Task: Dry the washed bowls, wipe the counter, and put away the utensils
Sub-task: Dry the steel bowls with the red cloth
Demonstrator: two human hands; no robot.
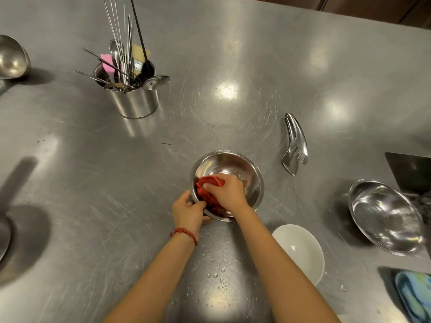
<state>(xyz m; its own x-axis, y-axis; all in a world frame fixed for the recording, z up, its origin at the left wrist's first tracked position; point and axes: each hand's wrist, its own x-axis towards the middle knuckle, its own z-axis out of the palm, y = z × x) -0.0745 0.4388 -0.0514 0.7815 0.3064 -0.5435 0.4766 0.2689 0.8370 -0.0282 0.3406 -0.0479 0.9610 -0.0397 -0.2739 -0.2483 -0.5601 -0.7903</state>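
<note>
A small steel bowl (pixel 229 165) stands on the steel counter (pixel 233 66) in front of me. My left hand (pixel 187 209) grips its near-left rim, thumb over the edge. Inside the bowl my right hand (pixel 229 192) holds a bunched red cloth (pixel 206 190) against the bowl's inner wall. A white bowl (pixel 300 250) sits to the right of my right forearm. Further right a larger steel bowl (pixel 384 217) lies tilted. A steel utensil holder (pixel 135 101) full of whisks, spoons and spatulas stands at the back left. A clear serving fork (pixel 295 145) lies loose on the counter.
Water drops (pixel 218 271) speckle the counter between my forearms. Steel ladles or bowls lie at the left edge (pixel 11 57). A dark tray (pixel 412 171) and a blue sponge dish (pixel 415 294) sit at the right edge.
</note>
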